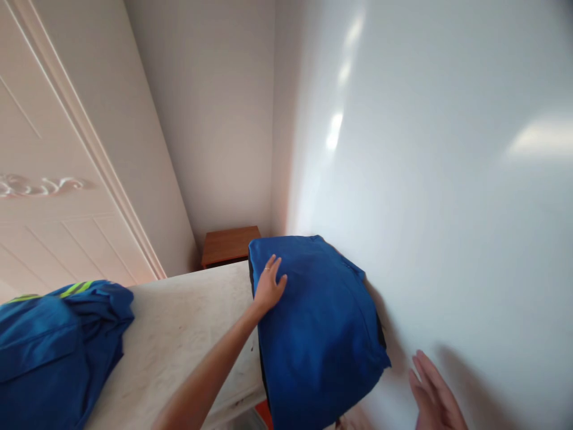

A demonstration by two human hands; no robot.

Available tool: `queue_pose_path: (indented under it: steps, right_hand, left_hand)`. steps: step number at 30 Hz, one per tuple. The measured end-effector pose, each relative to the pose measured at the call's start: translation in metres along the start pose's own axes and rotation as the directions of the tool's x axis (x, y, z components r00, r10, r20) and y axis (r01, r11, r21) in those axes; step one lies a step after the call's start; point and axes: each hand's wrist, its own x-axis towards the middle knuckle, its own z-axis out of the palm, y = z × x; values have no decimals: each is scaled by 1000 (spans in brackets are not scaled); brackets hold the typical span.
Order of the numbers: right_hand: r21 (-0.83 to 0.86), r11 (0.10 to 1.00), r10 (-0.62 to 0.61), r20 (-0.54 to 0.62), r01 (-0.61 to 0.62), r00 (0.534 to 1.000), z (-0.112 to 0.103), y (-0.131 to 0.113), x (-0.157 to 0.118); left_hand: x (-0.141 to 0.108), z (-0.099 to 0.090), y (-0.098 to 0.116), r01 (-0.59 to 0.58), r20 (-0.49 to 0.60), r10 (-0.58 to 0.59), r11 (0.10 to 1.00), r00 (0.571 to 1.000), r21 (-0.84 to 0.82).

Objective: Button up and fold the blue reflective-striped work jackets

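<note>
A stack of folded blue cloth [320, 334] lies on the right end of a long, pale, stained surface [179, 325], close to the wall. My left hand [270, 285] rests on the cloth's upper left part, fingers apart and holding nothing. Near the bottom right, my right hand [432, 391] is raised in front of the white wall, away from the cloth, its fingers stretched out and nothing visible in them. A crumpled blue garment [49, 352] with yellow-green stripes lies on the surface at the far left.
Behind the surface stands a brown wooden cabinet [230, 243] in the corner. The glossy white wall [439, 197] rises along the right side. A pale panelled wardrobe [76, 179] stands at the left. Something red shows below the surface's front edge.
</note>
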Motion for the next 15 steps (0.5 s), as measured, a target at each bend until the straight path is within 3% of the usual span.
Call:
queue_pose_path:
  steps: [2,3,4,6,8,9,11,13,15]
  right_hand:
    - [-30,988,-141,239,153,961,30,-31,-4]
    - [-46,965,-221,390,259,894,49,-43,-2]
    - [-32,915,-331,507,402,796,69,-53,2]
    - [26,773,-463,706,634,536,116,-66,16]
    - [53,633,-466,823,772,326,170,-69,35]
    - [43,560,-424,873,827,242,197,-69,45]
    - [-37,416,-256,954,909,156,249,-63,68]
    - [-152,297,-16,986,943,165,290,-51,90]
    - [-178,277,94,983,944,158,316,-36,112]
  left_hand:
    - [-38,14,26,-241,224,198,953,954,183]
    - [-55,19,39,-320,305,243,917,921,236]
    - [-70,22,49,-367,359,261,890,896,270]
    - [-92,25,64,-393,405,251,863,879,318]
    - [-105,25,70,-371,393,221,856,892,361]
    - [-110,24,70,-359,377,210,851,902,384]
    - [-118,24,67,-349,348,204,834,915,428]
    - [-125,24,63,-357,326,218,808,920,468]
    - [-132,25,59,-364,299,237,782,924,505]
